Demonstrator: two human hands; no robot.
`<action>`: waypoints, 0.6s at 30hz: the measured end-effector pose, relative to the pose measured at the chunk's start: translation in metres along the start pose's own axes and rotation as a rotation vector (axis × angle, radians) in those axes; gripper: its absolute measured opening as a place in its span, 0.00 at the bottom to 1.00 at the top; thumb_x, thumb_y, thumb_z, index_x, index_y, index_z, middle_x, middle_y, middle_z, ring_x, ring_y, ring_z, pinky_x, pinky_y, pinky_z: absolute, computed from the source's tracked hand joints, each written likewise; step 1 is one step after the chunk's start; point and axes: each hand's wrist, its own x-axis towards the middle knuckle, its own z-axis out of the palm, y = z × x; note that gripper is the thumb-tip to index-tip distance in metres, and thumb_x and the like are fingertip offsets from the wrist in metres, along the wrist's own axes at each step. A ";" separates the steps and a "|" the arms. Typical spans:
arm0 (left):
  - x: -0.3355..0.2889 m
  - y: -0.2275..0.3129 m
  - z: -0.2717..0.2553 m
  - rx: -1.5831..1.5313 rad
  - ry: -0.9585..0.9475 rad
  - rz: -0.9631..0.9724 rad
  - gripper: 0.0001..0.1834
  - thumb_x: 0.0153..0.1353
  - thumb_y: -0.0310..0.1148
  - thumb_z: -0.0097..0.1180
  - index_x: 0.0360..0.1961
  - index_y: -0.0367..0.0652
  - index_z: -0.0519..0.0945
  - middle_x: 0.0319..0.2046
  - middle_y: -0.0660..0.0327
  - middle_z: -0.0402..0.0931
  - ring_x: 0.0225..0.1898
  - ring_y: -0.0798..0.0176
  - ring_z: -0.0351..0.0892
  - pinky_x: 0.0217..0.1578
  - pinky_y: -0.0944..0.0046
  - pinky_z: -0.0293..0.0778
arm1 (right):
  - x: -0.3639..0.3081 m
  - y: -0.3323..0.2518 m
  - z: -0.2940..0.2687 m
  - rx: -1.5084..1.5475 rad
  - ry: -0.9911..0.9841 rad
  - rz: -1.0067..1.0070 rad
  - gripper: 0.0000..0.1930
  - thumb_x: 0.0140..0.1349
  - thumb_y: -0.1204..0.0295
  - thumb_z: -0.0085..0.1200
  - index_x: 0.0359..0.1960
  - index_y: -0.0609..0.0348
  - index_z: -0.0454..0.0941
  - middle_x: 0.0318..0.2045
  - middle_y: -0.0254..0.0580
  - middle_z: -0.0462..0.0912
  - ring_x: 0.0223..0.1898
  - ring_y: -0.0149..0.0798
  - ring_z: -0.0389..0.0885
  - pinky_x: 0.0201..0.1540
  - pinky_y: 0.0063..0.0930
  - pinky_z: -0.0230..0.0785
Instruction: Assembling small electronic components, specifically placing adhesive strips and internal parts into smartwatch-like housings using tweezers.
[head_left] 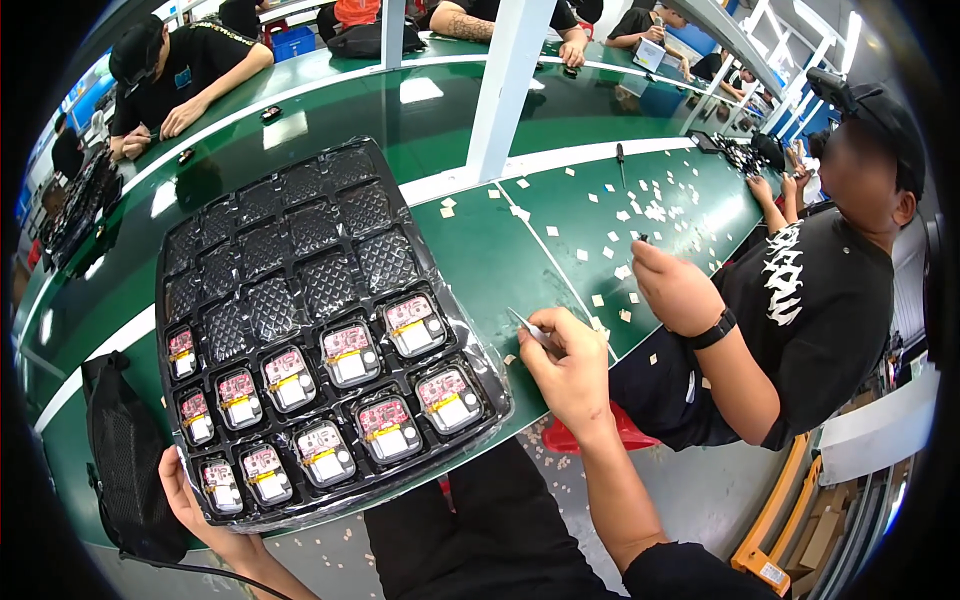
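Note:
A black plastic tray [327, 288] with rows of pockets is tilted over the green bench. Its near rows hold several small square electronic units [350, 355] with pink-red boards, yellow tape and white blocks. The far pockets show only a textured black bottom. My left hand [207, 525] grips the tray at its near left corner; some of its fingers are hidden beneath. To the right of the tray, my right hand [572, 368] pinches thin metal tweezers [528, 326], tip pointing up and left, apart from the units.
Small pale square pieces [655, 212] lie scattered over the bench [455, 270], near a screwdriver [620, 165]. A co-worker's hand [680, 290] is raised close to my right hand. A white post [505, 95] rises behind the tray; a black mesh bag [125, 450] lies at the left.

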 end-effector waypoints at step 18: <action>-0.125 -0.004 -0.004 0.940 0.060 0.430 0.31 0.68 0.35 0.59 0.65 0.31 0.62 0.48 0.47 0.72 0.43 0.54 0.75 0.47 0.58 0.73 | -0.016 0.004 -0.022 -0.276 -0.041 -0.216 0.10 0.56 0.80 0.61 0.41 0.61 0.81 0.40 0.45 0.80 0.35 0.50 0.85 0.37 0.40 0.78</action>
